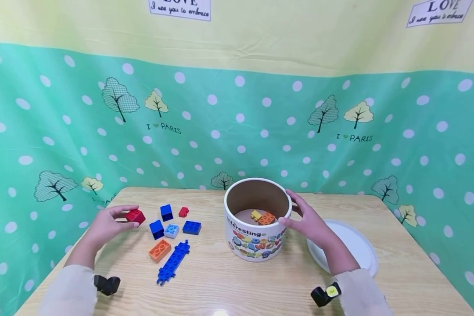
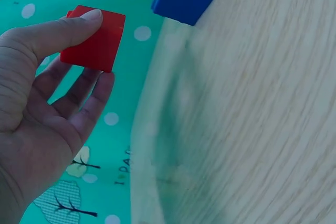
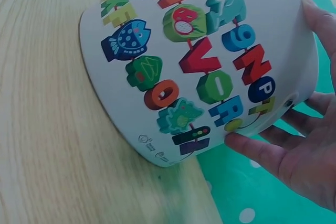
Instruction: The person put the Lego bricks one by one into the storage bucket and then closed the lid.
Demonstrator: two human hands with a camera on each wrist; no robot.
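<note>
My left hand (image 1: 105,226) pinches a red toy building brick (image 1: 135,216) between thumb and fingers, raised above the table's left side. In the left wrist view the thumb presses on the red brick (image 2: 94,40), with fingertips beneath it. My right hand (image 1: 310,221) holds the right side of a round white storage bucket (image 1: 256,243) near its rim. Fingers and thumb are spread around the curved wall in the right wrist view. Inside the bucket lie a small yellow brick (image 1: 256,215) and an orange brick (image 1: 266,218).
Between left hand and bucket lie blue bricks (image 1: 166,212), a light blue brick (image 1: 171,231), a small red brick (image 1: 183,212), an orange brick (image 1: 159,250) and a long blue studded piece (image 1: 174,262). A white lid (image 1: 355,245) lies right of the bucket. A curtain (image 1: 241,145) hangs behind.
</note>
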